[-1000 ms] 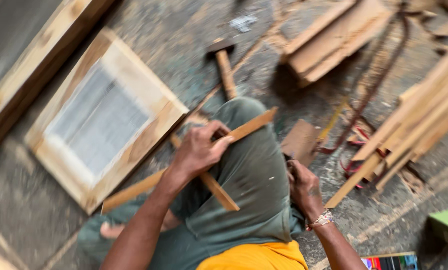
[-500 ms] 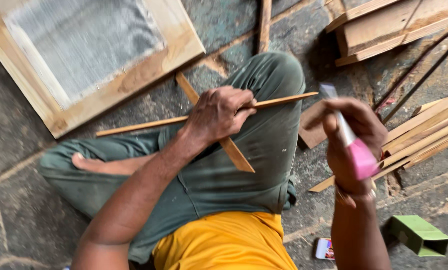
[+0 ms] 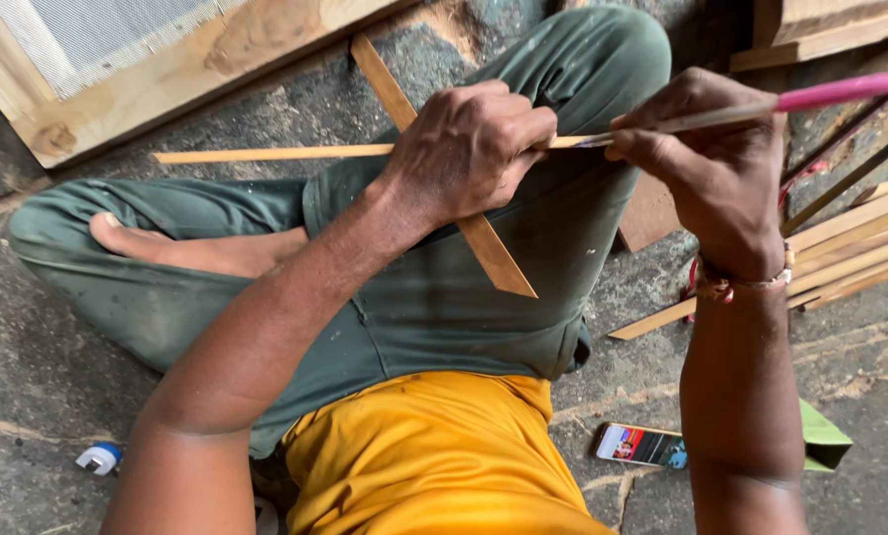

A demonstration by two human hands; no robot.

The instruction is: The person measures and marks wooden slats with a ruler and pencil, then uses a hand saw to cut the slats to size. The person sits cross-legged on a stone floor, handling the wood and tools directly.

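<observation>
My left hand (image 3: pixel 473 149) presses down on two crossed thin wooden strips over my knee. One long strip (image 3: pixel 265 154) runs left to right, and a second strip (image 3: pixel 493 258) runs diagonally from upper left to lower right. My right hand (image 3: pixel 716 163) grips a pink-ended pencil (image 3: pixel 810 97), its tip touching the long strip just right of my left fingers. I sit cross-legged in green trousers (image 3: pixel 464 307) and a yellow shirt.
A wooden frame with wire mesh (image 3: pixel 156 69) lies on the stone floor at the upper left. A pile of wooden strips (image 3: pixel 860 248) lies at the right, with boards above it. A phone (image 3: pixel 642 446), a green box (image 3: pixel 820 436) and a small white-blue object (image 3: pixel 99 458) lie nearby.
My right hand has brought the pink-ended pencil down and left onto the long strip. My left hand keeps holding the crossed strips; the camera has moved closer.
</observation>
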